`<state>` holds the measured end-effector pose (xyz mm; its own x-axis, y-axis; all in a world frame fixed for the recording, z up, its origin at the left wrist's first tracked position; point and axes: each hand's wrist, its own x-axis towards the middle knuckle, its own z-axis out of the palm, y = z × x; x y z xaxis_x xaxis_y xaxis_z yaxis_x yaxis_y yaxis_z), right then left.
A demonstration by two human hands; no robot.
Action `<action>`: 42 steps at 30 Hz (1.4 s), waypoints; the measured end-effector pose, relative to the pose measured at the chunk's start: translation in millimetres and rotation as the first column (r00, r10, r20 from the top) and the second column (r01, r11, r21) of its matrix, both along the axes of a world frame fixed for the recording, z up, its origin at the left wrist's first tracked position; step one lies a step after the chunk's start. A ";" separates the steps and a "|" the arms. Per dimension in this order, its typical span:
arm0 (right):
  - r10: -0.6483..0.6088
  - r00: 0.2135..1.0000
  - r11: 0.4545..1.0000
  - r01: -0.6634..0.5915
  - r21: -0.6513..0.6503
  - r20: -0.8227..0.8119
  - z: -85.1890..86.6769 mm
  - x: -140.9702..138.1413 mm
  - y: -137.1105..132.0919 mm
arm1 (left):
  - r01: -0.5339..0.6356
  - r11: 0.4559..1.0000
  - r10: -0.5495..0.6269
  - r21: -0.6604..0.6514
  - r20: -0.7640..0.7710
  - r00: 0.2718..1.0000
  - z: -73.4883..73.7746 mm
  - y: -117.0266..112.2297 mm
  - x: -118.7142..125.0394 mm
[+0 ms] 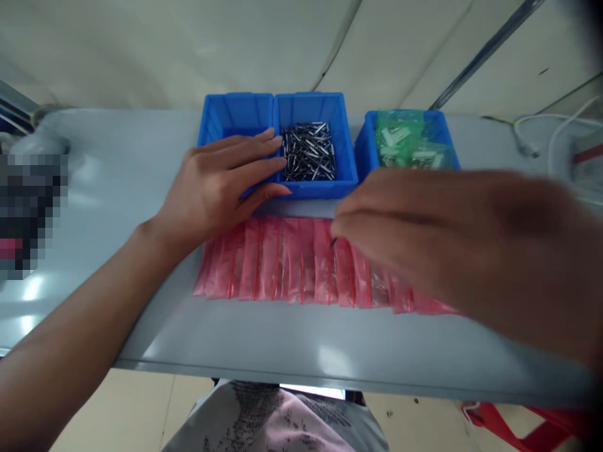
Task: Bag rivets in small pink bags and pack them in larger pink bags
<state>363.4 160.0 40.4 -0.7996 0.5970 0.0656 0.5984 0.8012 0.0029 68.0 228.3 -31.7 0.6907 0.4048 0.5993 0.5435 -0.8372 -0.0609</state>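
My left hand lies with stretched fingers over the left blue bin, its fingertips at the near wall of the middle blue bin. That middle bin holds a pile of short, shiny metal pins. My right hand, smeared by motion, is pinched above a row of overlapping pink zip bags. A thin dark pin pokes out below its fingertips, over the bags. The right end of the row is hidden behind my right hand, and much of the left bin's inside is covered by my left.
On the right, a third blue bin contains green plastic bags with pale parts. A white cable lies at the far right of the grey table. Below the table's right edge hangs a red strap. Wall panels stand behind the bins.
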 end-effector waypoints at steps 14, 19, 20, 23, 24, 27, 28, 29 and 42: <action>0.148 0.986 0.975 -0.159 0.156 0.079 4.3 14.9 -1.1 | -0.031 0.999 0.031 -0.017 -0.008 0.999 1.7 -2.1 2.2; -0.016 0.961 0.953 -0.069 0.296 0.276 1.4 12.7 5.5 | -0.012 1.000 0.013 0.026 -0.024 1.000 0.1 0.1 -1.0; 0.030 0.952 0.967 -0.106 0.233 0.306 -4.2 8.1 5.6 | -0.016 1.000 0.017 0.023 -0.022 1.000 -0.3 0.0 -1.7; 0.029 0.942 0.968 -0.110 0.224 0.335 -21.4 -2.6 6.4 | -0.020 1.000 0.020 -0.010 -0.018 1.000 -0.8 -0.8 -3.2; 0.020 0.940 0.964 -0.108 0.241 0.340 -25.6 -4.5 6.9 | -0.016 1.000 0.016 -0.017 -0.013 1.000 -0.7 -1.0 -3.2; 0.032 0.940 0.961 -0.123 0.249 0.339 -30.5 -6.5 9.1 | -0.010 1.000 0.010 -0.016 -0.005 1.000 0.4 -0.9 -2.0; 0.030 0.940 0.963 -0.117 0.241 0.339 -30.1 -6.9 10.0 | -0.012 1.000 0.012 -0.010 -0.007 1.000 1.0 -0.7 -1.5; 0.019 0.941 0.967 -0.103 0.234 0.337 -28.9 -7.6 11.0 | -0.012 1.000 0.012 -0.004 -0.015 1.000 1.5 -0.4 -1.0; -0.073 0.951 0.984 0.019 0.178 0.299 -24.2 -18.4 14.2 | -0.052 0.998 0.049 -0.032 -0.070 0.996 5.0 -2.0 -1.2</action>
<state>345.0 174.3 16.2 -0.7695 0.6346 -0.0713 0.5836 0.7442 0.3249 66.8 226.3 -26.7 0.7081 0.4596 0.5361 0.5807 -0.8109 -0.0718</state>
